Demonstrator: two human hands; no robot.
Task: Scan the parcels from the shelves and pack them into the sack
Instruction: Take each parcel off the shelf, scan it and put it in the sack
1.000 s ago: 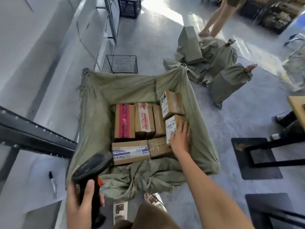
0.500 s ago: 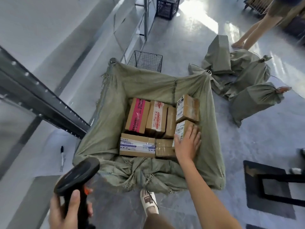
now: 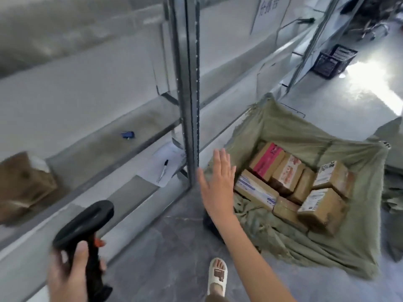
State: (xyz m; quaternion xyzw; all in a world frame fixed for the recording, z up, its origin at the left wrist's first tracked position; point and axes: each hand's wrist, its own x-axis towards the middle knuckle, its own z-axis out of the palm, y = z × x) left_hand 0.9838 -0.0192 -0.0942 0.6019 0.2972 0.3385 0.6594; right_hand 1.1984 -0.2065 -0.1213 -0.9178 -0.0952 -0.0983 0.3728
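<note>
We are holding the scanner (image 3: 87, 234) in the left hand (image 3: 65, 277); right hand (image 3: 218, 184) spread, empty, beside sack (image 3: 349, 253) at right; box (image 3: 24, 186) at left edge; risk: blurred swing clipping the post (image 3: 188, 94)

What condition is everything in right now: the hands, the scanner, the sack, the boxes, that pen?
Left hand: closed round the scanner's grip.
Right hand: open, flat, empty, raised beside the sack.
Scanner: held upright, head pointing toward the shelf.
Sack: mouth spread wide open, partly filled.
Boxes in sack: sealed, packed side by side.
Box on shelf: blurred, not picked.
Pen: capped, lying on paper.
</note>
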